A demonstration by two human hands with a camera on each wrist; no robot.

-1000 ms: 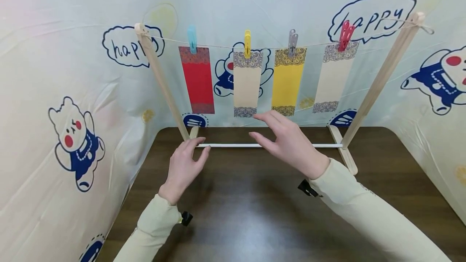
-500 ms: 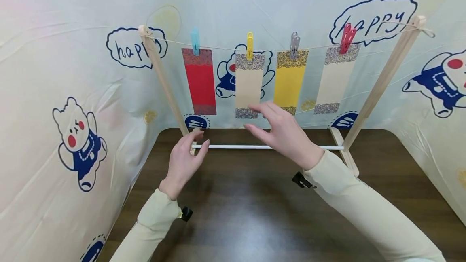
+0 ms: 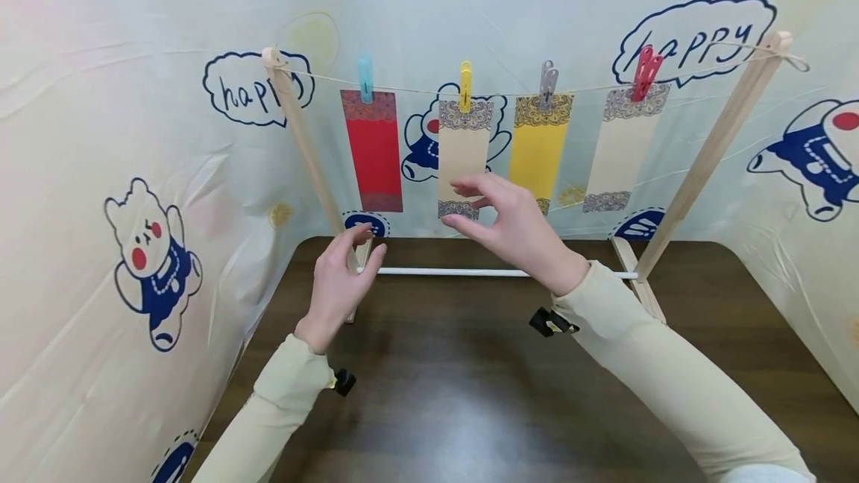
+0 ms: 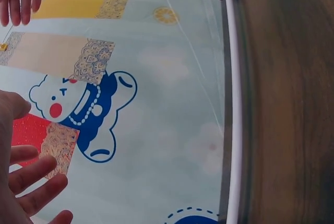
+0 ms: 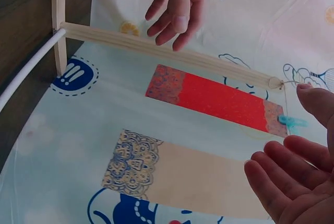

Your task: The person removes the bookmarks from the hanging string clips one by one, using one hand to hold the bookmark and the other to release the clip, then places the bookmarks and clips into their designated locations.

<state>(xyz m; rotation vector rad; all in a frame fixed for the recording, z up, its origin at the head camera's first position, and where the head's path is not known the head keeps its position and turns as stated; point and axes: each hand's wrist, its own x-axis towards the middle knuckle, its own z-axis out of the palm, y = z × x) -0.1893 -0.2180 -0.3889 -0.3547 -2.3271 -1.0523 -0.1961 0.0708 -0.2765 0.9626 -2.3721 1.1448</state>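
Observation:
My right hand (image 3: 520,226) hovers in front of the beige card (image 3: 463,151) and the yellow card (image 3: 537,147), fingers loosely bent and holding nothing. Lower and to the left, my left hand (image 3: 338,282) is raised near the stand's left post, its fingers spread and empty. A red card (image 3: 372,151) hangs above it from a blue clothespin (image 3: 365,79). A yellow clothespin (image 3: 465,86) holds the beige card, a grey clothespin (image 3: 547,85) the yellow one. At the right, a red clothespin (image 3: 646,73) grips another beige card (image 3: 625,155). Both hands also appear empty in the wrist views.
A thin string (image 3: 403,88) runs between the left wooden post (image 3: 305,140) and the right wooden post (image 3: 714,155). A white rod (image 3: 450,271) joins the posts low down. The stand is on a dark wooden table (image 3: 436,379), with printed cloth (image 3: 221,229) behind and beside it.
My right hand has moved up and left, toward the middle beige card, its fingers bending a little more. My left hand has risen slightly. The view has shifted a little; the cards hang as before.

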